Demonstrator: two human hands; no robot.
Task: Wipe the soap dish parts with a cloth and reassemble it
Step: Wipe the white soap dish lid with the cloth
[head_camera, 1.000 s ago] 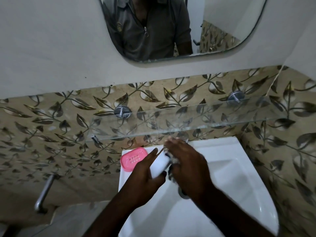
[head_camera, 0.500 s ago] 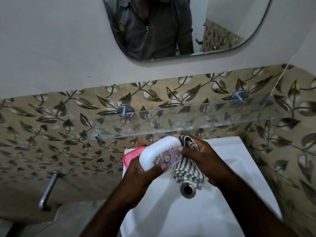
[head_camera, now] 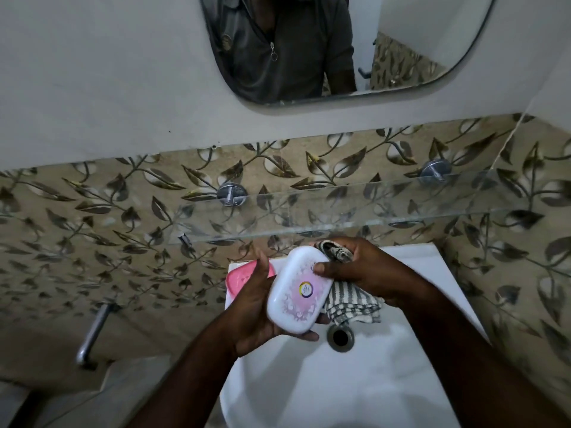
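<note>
My left hand (head_camera: 250,310) grips a white soap dish lid (head_camera: 296,291) with a round sticker and a pink pattern, held tilted above the sink. My right hand (head_camera: 367,273) holds a grey-and-white striped cloth (head_camera: 352,305) bunched against the lid's right edge, with its thumb pressing on the lid's top. A pink soap dish tray (head_camera: 239,278) with drain slots lies on the sink's back left corner, partly hidden behind my left hand.
A white washbasin (head_camera: 432,304) with a metal drain (head_camera: 340,336) sits below my hands. A glass shelf (head_camera: 340,217) on metal pegs hangs just above them. A metal tap handle (head_camera: 92,335) sticks out at the left, and a mirror (head_camera: 340,47) hangs above.
The lid has been turned so its patterned top faces me, and it has dropped lower over the basin. The cloth now sits along the lid's right edge and underneath it.
</note>
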